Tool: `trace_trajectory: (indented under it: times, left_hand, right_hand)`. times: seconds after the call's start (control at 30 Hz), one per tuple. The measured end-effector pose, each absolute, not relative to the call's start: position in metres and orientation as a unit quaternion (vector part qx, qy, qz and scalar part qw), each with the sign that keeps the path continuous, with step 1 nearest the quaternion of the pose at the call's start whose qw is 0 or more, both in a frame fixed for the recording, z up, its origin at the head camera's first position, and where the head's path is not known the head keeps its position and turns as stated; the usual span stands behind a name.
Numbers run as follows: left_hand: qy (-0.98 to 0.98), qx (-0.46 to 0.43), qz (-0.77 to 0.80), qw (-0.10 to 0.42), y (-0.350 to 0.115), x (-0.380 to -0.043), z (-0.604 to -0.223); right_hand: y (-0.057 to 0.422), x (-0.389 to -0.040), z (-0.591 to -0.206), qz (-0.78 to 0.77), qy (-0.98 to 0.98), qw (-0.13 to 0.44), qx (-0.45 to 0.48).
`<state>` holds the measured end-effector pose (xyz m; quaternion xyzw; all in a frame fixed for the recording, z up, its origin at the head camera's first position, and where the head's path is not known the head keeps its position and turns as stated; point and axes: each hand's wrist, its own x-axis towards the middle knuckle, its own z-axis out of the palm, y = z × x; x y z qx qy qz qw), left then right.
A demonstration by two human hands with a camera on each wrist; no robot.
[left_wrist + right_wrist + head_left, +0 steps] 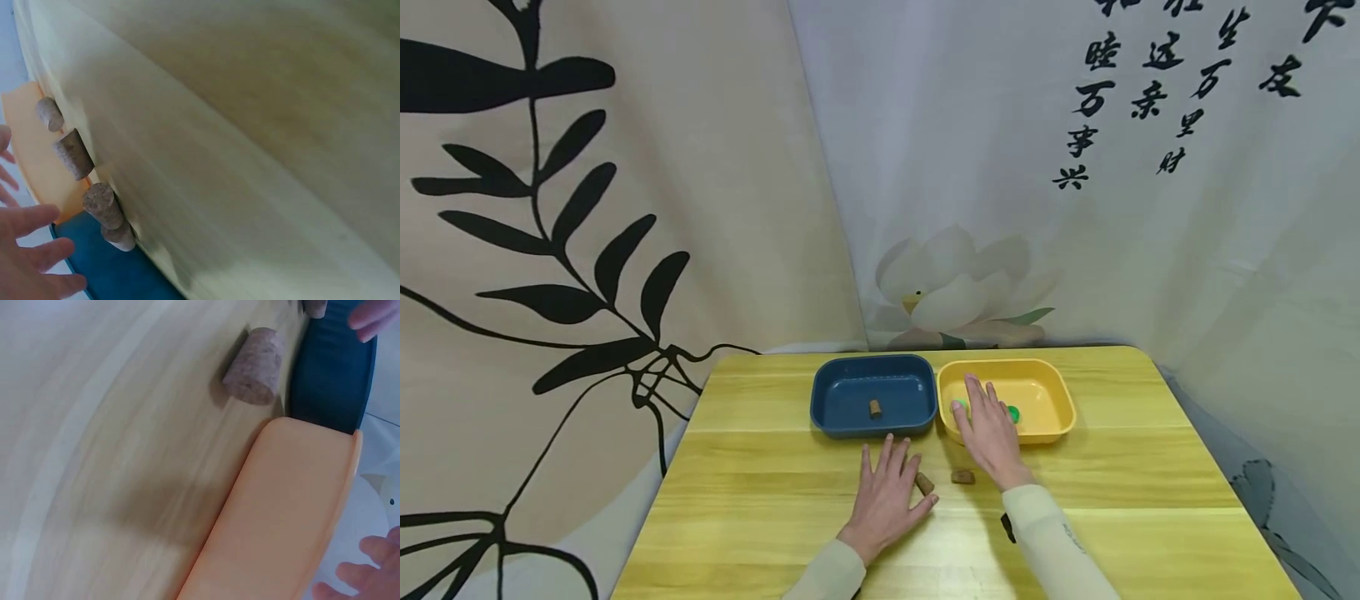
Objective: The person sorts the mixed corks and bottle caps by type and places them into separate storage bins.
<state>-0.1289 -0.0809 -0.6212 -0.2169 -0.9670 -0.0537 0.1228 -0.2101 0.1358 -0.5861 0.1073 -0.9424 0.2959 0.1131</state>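
Note:
My left hand [887, 500] is over the table in front of the blue tray, fingers spread and holding nothing. Close to its fingers lies a cork [924, 482], partly hidden by them. Another cork [962, 477] is on the table before the yellow tray [1060, 425]. Over that tray reaches my right hand [992, 433], its fingers extended, with no object visible in its grasp. Small round green things [1013, 414] lie in the yellow tray, partly covered by the hand. Inside the blue tray [850, 429] is one cork [875, 409]. The left wrist view shows several corks [74, 154] along the trays.
Both trays stand side by side near the back edge of the wooden table [737, 500]. Behind it hangs a printed cloth [737, 208] with dark leaves, a flower and writing.

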Motion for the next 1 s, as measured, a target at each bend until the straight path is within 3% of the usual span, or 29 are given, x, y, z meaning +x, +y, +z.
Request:
trace_trajectory:
  times: [0.47,0.73,1.0]
  left_hand:
    - [-0.977,-0.194,0.006,0.089,-0.075,-0.136,-0.629]
    - [-0.968,-0.213,0.010,0.132,-0.075,-0.137,-0.634]
    - [-0.965,-0.221,-0.014,0.144,-0.072,-0.133,-0.634]
  right_hand:
    - [0.152,-0.195,-0.587,0.289,-0.943,0.132,0.103]
    - [0.154,-0.190,-0.589,0.295,-0.940,0.140,0.102]
    - [0.154,-0.187,-0.591,0.291,-0.942,0.135,0.095]
